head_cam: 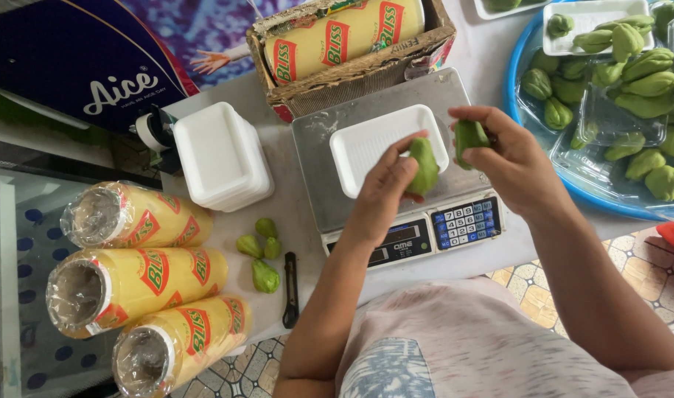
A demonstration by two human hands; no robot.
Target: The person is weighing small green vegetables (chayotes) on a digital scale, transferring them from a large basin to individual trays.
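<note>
My left hand [387, 184] grips a green pear-shaped vegetable [425, 166] over the right edge of a white foam tray [366, 144]. The tray rests on the steel plate of a digital scale [329, 197]. My right hand [503, 162] holds a second green vegetable [469, 137] just right of the tray, above the scale's edge. Both hands are close together, the vegetables a few centimetres apart.
A blue basin [515, 96] at right holds many green vegetables and clear trays. A stack of white foam trays [220, 155] sits left of the scale. Several loose vegetables [262, 254] and a black cutter [290, 291] lie near. Yellow wrap rolls [141, 280] lie at left, another in a cardboard box [366, 70].
</note>
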